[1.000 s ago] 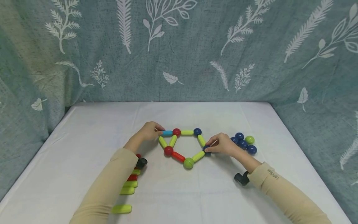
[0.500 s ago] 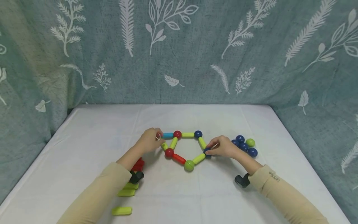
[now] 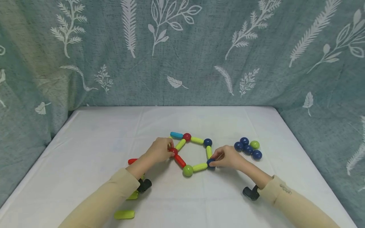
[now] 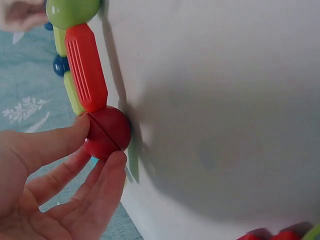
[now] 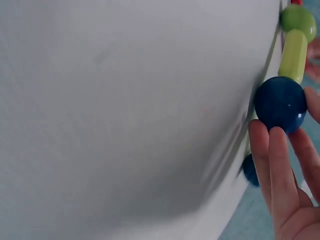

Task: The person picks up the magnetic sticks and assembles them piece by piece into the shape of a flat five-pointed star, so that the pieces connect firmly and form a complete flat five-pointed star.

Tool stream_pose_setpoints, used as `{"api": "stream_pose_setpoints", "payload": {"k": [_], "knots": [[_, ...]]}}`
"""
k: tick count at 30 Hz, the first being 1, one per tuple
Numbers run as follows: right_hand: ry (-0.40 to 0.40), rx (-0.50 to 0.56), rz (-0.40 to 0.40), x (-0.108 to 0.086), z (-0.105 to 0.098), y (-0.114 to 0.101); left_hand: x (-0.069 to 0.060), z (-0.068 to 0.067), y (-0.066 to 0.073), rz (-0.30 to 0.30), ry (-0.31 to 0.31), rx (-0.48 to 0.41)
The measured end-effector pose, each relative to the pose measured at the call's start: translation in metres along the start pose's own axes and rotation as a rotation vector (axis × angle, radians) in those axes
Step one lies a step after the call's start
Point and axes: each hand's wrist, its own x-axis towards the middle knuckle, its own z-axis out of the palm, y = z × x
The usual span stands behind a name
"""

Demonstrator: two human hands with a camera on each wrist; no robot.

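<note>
With thumb and fingers, my left hand [image 3: 159, 149] pinches a red ball [image 4: 111, 131] at the left corner of a ring of toy rods and balls. My right hand [image 3: 228, 156] grips a dark blue ball [image 5: 280, 104] at the ring's right corner. Between them lie a red rod [image 3: 180, 161], a green ball [image 3: 188, 170] and a yellow-green rod [image 3: 200, 167]. On the far side are another red ball [image 3: 186, 137] and another blue ball [image 3: 208, 142]. A light blue rod [image 3: 176, 135] sticks out left from the far red ball. A yellow-green rod behind my left hand is mostly hidden.
Several blue balls [image 3: 247, 149] and one green ball [image 3: 255, 144] sit to the right of my right hand. Loose rods lie partly under my left forearm, among them a yellow-green rod [image 3: 124, 214]. White cloth [image 3: 222, 199] covers the table.
My left hand has left the light blue rod's end and now holds the near red ball. The ring has turned and skewed. My right hand, still on its blue ball, has come slightly nearer.
</note>
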Motion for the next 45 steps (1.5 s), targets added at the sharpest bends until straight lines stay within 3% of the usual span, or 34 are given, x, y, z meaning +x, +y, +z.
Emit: {"api": "stream_pose_setpoints", "payload": {"k": [7, 14, 21, 28, 39, 45], "knots": [[-0.012, -0.016, -0.059, -0.012, 0.015, -0.013, 0.012, 0.000, 0.000, -0.021, 0.048, -0.005], [-0.029, 0.001, -0.091, -0.016, 0.030, -0.023, 0.024, 0.003, 0.002, 0.001, 0.092, -0.021], [-0.076, 0.048, -0.133, -0.016, 0.042, -0.032, 0.034, 0.005, 0.009, -0.011, 0.086, -0.014], [-0.094, 0.043, -0.144, -0.017, 0.046, -0.038, 0.036, 0.009, 0.016, -0.002, 0.101, 0.007], [-0.110, 0.014, -0.203, -0.015, 0.038, -0.035, 0.038, 0.011, 0.017, 0.014, 0.136, 0.009], [0.003, -0.016, -0.213, -0.016, 0.007, -0.020, 0.037, 0.014, 0.016, 0.009, 0.130, 0.001]]}}
